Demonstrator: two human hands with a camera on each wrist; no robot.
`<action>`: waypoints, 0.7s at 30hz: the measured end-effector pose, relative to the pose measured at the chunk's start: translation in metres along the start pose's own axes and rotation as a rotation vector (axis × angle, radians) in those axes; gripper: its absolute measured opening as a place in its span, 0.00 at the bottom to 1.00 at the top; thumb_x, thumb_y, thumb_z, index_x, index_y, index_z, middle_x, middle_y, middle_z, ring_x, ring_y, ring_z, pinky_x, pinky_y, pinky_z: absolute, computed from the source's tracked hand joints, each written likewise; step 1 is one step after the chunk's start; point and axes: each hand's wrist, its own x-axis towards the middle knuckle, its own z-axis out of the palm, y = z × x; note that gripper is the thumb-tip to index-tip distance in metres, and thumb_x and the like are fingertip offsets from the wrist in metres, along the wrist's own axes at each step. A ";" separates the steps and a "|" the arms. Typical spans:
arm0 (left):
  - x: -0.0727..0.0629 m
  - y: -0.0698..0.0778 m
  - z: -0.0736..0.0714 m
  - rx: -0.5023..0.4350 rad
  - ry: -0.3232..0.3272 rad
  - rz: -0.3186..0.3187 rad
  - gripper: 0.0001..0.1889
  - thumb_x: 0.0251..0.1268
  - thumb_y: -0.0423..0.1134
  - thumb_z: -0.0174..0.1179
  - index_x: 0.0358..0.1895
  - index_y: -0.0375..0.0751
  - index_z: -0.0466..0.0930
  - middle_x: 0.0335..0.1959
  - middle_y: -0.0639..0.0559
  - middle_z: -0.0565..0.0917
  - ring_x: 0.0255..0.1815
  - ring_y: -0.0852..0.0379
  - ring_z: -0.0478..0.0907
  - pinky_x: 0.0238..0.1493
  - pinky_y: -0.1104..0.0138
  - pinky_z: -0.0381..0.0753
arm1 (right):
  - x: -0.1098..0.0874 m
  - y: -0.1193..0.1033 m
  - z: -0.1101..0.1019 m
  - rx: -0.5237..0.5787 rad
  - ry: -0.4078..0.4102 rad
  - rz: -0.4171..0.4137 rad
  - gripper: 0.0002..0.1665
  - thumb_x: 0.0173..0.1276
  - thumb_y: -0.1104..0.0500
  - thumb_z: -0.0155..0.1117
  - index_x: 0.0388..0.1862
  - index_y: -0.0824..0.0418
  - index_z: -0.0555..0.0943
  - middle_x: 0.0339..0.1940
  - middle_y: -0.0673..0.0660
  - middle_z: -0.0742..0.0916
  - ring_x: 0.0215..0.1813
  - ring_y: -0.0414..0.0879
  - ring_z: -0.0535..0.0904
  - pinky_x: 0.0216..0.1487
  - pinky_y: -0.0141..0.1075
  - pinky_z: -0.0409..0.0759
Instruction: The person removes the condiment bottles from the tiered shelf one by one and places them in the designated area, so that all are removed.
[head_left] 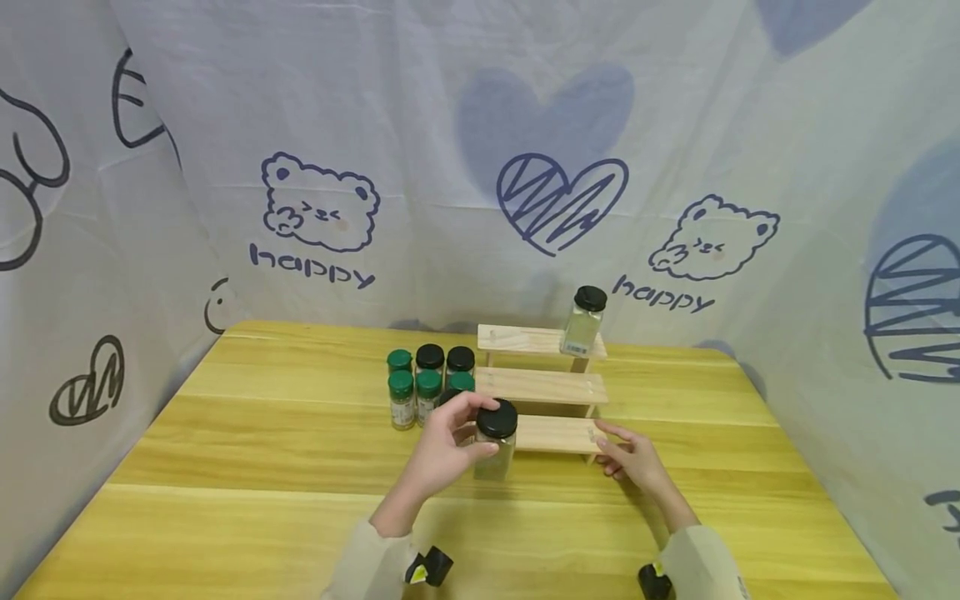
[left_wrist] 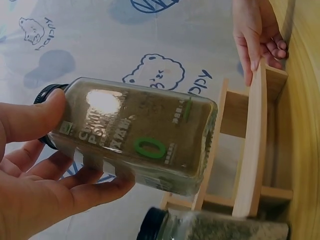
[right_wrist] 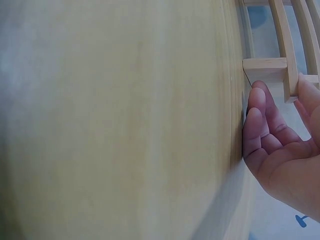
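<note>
My left hand grips a square glass spice jar near its black lid, thumb on one side and fingers on the other. Brown powder fills the jar, which has white lettering and a green ring on its face. In the head view it is in front of the left part of a three-tier wooden rack. At the right end of the rack's lowest board, my right hand pinches the board's edge, its other fingers curled below. Another black-lidded jar stands on the top tier's right end.
Left of the rack, several jars stand grouped, some with green lids and some with black lids. One black-lidded jar shows close below my left hand. A printed cloth hangs behind the wooden table.
</note>
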 end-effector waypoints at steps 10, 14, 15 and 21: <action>-0.016 -0.011 -0.023 0.019 0.018 -0.031 0.19 0.44 0.17 0.61 0.43 0.32 0.74 0.46 0.39 0.77 0.46 0.47 0.74 0.46 0.59 0.74 | 0.001 0.002 0.000 -0.018 0.002 0.001 0.28 0.67 0.58 0.53 0.63 0.67 0.64 0.27 0.64 0.84 0.23 0.49 0.78 0.23 0.36 0.77; -0.021 -0.014 -0.034 0.006 0.001 -0.024 0.19 0.44 0.17 0.61 0.44 0.30 0.73 0.46 0.36 0.76 0.46 0.46 0.73 0.44 0.62 0.75 | 0.001 0.000 -0.001 -0.011 0.006 0.001 0.27 0.67 0.58 0.53 0.63 0.67 0.64 0.27 0.64 0.84 0.23 0.50 0.78 0.22 0.36 0.77; -0.022 -0.015 -0.037 0.003 -0.003 -0.025 0.19 0.44 0.18 0.61 0.44 0.30 0.73 0.46 0.35 0.76 0.46 0.45 0.73 0.44 0.63 0.75 | 0.001 0.000 -0.001 -0.008 0.008 0.003 0.27 0.67 0.58 0.54 0.63 0.67 0.65 0.27 0.64 0.84 0.23 0.50 0.78 0.22 0.36 0.77; -0.028 -0.021 -0.051 0.035 0.027 -0.039 0.20 0.44 0.18 0.62 0.44 0.31 0.73 0.47 0.36 0.75 0.47 0.45 0.73 0.45 0.62 0.74 | 0.001 0.001 0.000 0.002 0.010 0.006 0.27 0.67 0.58 0.54 0.63 0.67 0.65 0.27 0.64 0.84 0.23 0.50 0.78 0.23 0.36 0.77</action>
